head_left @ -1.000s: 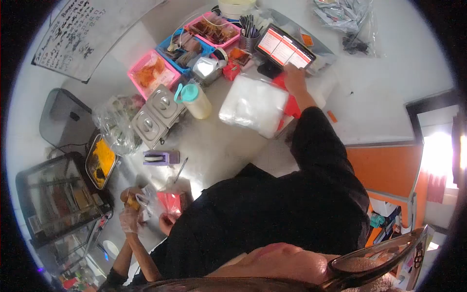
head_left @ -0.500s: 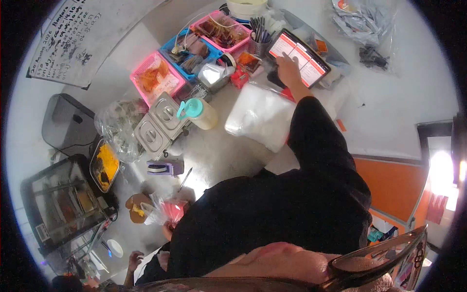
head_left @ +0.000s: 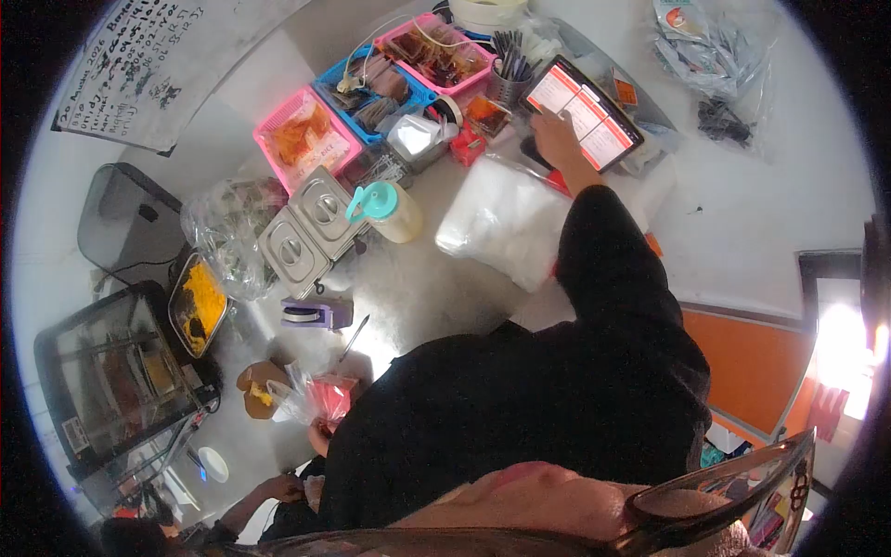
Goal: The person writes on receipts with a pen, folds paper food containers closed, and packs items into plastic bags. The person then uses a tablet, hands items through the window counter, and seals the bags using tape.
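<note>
My right hand (head_left: 560, 148) reaches to a tablet (head_left: 585, 113) with red and white panels on its screen. Its fingertips are over the screen's left side and the hand holds nothing. Low on the left, my left hand (head_left: 320, 436) is partly hidden by my dark top. It grips a clear plastic bag (head_left: 299, 401) with something red (head_left: 332, 397) in or beside it. Close to the bag is an open brown paper container (head_left: 257, 388) with yellow food inside. A purple tape dispenser (head_left: 318, 314) and a pen (head_left: 355, 338) lie just beyond.
A stack of clear plastic bags (head_left: 501, 221) lies below the tablet. A teal-lidded jug (head_left: 390, 213), steel lidded pans (head_left: 297, 255), pink baskets (head_left: 306, 144) and a blue one stand behind. A yellow-filled tray (head_left: 209, 311) is at left. Another person's hand (head_left: 278, 487) shows bottom left.
The view has shifted slightly. My right hand stays at the tablet and my left at the bag. The other person's hand has moved right, towards my side.
</note>
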`<state>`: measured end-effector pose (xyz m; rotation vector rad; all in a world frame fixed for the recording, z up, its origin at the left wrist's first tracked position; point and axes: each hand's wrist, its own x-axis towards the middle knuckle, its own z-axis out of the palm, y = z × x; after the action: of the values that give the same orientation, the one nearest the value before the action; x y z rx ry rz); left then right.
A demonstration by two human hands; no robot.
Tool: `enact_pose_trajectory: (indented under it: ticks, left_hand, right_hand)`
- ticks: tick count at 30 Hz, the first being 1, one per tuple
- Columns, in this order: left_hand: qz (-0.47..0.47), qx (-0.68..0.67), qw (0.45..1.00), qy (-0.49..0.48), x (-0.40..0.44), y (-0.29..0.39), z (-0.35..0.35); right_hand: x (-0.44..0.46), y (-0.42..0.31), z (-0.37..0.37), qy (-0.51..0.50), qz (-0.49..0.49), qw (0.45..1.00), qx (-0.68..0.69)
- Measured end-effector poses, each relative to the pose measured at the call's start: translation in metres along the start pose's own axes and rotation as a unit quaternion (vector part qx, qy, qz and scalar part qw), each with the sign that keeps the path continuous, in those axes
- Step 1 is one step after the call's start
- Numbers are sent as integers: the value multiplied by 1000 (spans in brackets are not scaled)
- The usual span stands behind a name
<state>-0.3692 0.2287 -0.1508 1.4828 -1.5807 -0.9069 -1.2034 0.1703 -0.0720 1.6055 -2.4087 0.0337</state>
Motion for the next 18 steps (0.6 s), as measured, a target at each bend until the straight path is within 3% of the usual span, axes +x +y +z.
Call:
enact_pose_trajectory:
  ticks: [4, 7, 9, 12, 15, 17, 18]
  left_hand:
    - [8, 73, 997, 21, 1, 11, 1]
    - [-62, 51, 997, -14, 5, -48, -23]
    - [-87, 11, 996, -10, 7, -43, -18]
    - [-64, -14, 997, 30, -1, -10, 1]
    - [-42, 64, 997, 19, -1, 5, -1]
    - [22, 158, 987, 5, -4, 8, -4]
    - [29, 130, 991, 26, -6, 7, -2]
  right_hand:
    - [-6, 2, 22, 69, -29, 997, 15]
    - [-3, -2, 6, 32, -14, 999, 36]
    - [-2, -1, 9, 76, -31, 996, 42]
    - [0, 3, 15, 63, -33, 997, 17]
    - [1, 2, 12, 53, -27, 998, 26]
    - [-1, -4, 2, 64, -12, 997, 48]
    - [-8, -9, -6, 71, 3, 996, 57]
